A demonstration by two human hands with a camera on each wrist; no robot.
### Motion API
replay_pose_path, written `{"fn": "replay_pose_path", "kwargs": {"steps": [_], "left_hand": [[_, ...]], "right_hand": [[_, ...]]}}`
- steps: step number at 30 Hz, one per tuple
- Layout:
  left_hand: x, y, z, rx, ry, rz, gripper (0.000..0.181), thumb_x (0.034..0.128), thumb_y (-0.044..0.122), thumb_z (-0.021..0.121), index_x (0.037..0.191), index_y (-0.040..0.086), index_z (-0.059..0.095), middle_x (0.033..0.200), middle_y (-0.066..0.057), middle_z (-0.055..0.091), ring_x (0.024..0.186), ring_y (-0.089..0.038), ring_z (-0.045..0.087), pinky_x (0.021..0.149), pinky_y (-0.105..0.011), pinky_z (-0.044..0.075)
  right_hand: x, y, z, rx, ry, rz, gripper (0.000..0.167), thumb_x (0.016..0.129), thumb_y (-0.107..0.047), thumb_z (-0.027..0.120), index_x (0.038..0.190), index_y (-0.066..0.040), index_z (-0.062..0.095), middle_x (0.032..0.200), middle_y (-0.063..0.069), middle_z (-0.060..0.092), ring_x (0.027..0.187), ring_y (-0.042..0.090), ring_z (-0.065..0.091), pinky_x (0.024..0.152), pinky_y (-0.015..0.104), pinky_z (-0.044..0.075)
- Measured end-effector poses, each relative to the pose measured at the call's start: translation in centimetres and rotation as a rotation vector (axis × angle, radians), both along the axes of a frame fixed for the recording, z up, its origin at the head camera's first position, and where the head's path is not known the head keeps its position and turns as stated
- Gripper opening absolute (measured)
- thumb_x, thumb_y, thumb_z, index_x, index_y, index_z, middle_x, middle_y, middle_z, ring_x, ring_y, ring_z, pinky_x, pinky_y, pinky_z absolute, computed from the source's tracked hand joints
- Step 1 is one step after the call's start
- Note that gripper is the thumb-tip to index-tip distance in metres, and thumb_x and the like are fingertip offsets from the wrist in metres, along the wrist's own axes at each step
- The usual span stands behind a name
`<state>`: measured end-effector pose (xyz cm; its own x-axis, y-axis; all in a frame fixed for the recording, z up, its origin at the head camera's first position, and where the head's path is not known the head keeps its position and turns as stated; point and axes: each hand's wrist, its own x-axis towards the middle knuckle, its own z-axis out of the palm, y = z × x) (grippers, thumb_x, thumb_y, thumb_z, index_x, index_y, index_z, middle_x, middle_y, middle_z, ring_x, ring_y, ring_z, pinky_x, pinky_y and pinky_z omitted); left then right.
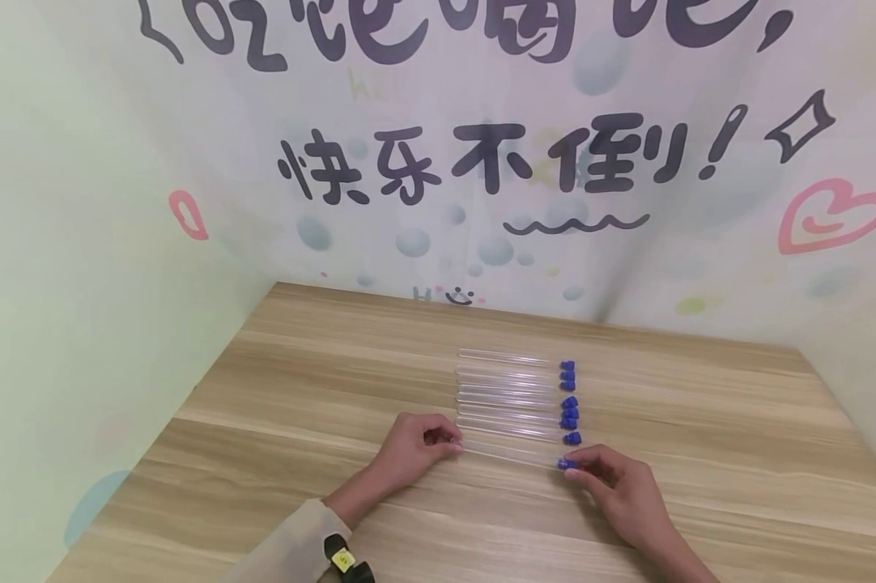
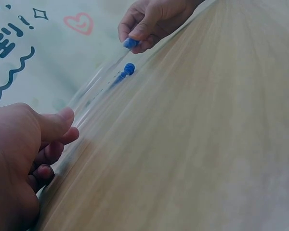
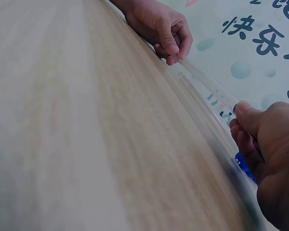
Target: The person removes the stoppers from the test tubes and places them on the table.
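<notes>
A clear test tube (image 1: 511,454) with a blue cap (image 1: 565,464) stretches between both hands, nearest the front of the row. My left hand (image 1: 412,449) pinches its closed end between thumb and fingers. At the other end, my right hand (image 1: 627,486) pinches the blue cap. The left wrist view shows the held tube off the tabletop, with its cap (image 2: 130,43) partly covered by the right fingers. Just behind it, several more clear tubes (image 1: 507,395) lie side by side, their blue caps (image 1: 569,402) all to the right.
The wood-grain tabletop (image 1: 263,478) runs back to a white printed curtain (image 1: 438,259) with dark lettering. A pale wall (image 1: 81,283) borders the left side. A black band with a yellow label (image 1: 343,559) sits on my left wrist, over a beige sleeve.
</notes>
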<state>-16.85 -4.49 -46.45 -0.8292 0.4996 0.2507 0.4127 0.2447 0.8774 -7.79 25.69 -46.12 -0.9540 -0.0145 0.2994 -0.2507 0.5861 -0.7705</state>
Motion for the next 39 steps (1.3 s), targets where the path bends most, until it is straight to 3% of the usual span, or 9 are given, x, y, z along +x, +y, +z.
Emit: {"fn": "replay_pose_path", "kwargs": {"steps": [13,26,39], "left_hand": [[0.11,0.04,0.22,-0.039,-0.02,0.004,0.007,0.082,0.012,0.076,0.087,0.01,0.072,0.077,0.01,0.066,0.069,-0.006,0.057,0.061,-0.022,0.048],[0.33,0.2,0.42,-0.025,0.009,0.011,0.007,0.0811,0.012,0.077,0.086,0.008,0.073,0.074,0.01,0.064,0.062,-0.005,0.052,0.055,-0.021,0.044],[0.38,0.21,0.41,-0.013,0.047,0.015,0.007,0.0805,0.01,0.077,0.086,0.008,0.073,0.075,0.009,0.066,0.063,-0.004,0.053,0.056,-0.021,0.045]], "right_hand": [[-0.05,0.46,0.1,-0.009,-0.053,0.035,0.02,0.079,-0.004,0.076,0.092,-0.017,0.069,0.086,-0.011,0.069,0.075,0.009,0.065,0.064,0.025,0.053],[-0.14,0.04,0.67,0.093,-0.14,-0.086,0.02,0.079,-0.006,0.077,0.093,-0.018,0.07,0.086,-0.012,0.068,0.079,0.006,0.064,0.071,0.023,0.052],[-0.08,-0.17,0.95,0.128,-0.122,-0.092,0.021,0.079,-0.004,0.076,0.094,-0.016,0.07,0.086,-0.011,0.069,0.08,0.005,0.064,0.071,0.023,0.053]]}}
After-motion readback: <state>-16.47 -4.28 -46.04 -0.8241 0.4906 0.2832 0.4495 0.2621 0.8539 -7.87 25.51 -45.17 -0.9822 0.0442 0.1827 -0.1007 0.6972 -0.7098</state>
